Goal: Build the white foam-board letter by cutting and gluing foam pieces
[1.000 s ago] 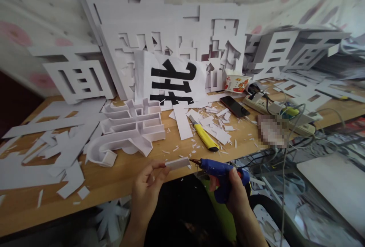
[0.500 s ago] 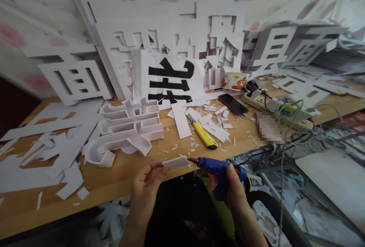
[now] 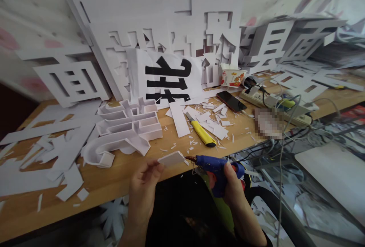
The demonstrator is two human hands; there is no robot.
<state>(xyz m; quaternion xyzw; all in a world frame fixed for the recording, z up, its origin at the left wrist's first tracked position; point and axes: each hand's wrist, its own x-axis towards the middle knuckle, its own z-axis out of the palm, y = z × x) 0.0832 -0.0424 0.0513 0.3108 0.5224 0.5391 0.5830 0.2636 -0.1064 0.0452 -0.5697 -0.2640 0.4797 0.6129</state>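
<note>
Between the thumb and fingers of my left hand (image 3: 145, 186) is a small white foam board strip (image 3: 172, 158), held out over the table's front edge. My right hand (image 3: 234, 186) is wrapped round the handle of a blue hot glue gun (image 3: 212, 165). The gun's nozzle points left, at or very near the strip's right end; whether it touches I cannot tell. Beyond my left hand, a white three-dimensional foam board character (image 3: 128, 129) lies with its open walls facing up. A yellow utility knife (image 3: 203, 133) rests on the wooden table (image 3: 159, 172) past the strip.
Foam board scraps (image 3: 219, 129) lie around the knife, and cut sheets (image 3: 31, 171) cover the left side. At the back stand a printed paper character (image 3: 168, 79), a paper cup (image 3: 234, 77) and finished letters (image 3: 75, 83). A phone (image 3: 231, 101) and a power strip (image 3: 273, 106) with cables are to the right.
The strip has tilted, showing more of its broad face, and its right end stays by the nozzle. The view has shifted slightly. Both hands keep their hold.
</note>
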